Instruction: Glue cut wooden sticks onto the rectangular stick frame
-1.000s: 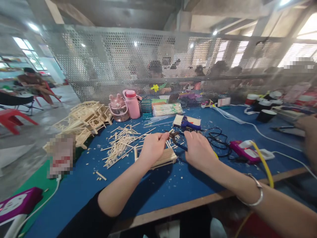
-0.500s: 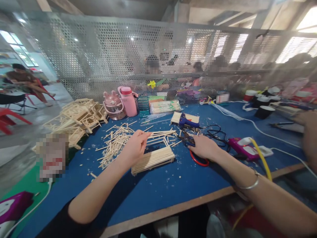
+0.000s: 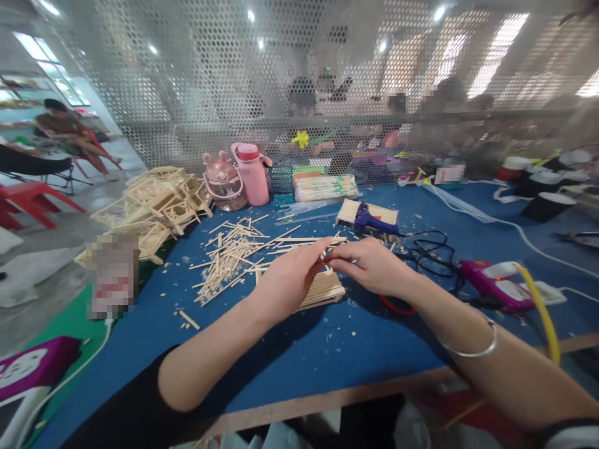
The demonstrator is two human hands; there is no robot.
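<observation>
Both my hands meet at the middle of the blue table, fingertips almost touching. My left hand (image 3: 287, 274) is bent with fingers and thumb together; my right hand (image 3: 374, 265) pinches close to its tips. Whatever lies between the fingers is too small and covered to name. Just below them is a small slatted panel of wooden sticks (image 3: 324, 292), partly covered by my left hand. A red handle loop (image 3: 397, 307) shows under my right wrist. Loose wooden sticks (image 3: 229, 259) are heaped to the left. Behind my right hand, a blue glue gun (image 3: 377, 223) rests on another stick panel (image 3: 349, 211).
Stick frames (image 3: 159, 206) are piled at the left edge. A pink bottle (image 3: 253, 178), a pink jug (image 3: 225, 186) and packed sticks (image 3: 325, 187) line the back before a perforated screen (image 3: 196, 93). A purple power strip (image 3: 496, 284) and cables lie right.
My right hand has left the dark-bladed tool with the red handle and come left to my left hand. My left hand has moved right, over the slatted panel. The view has tilted down.
</observation>
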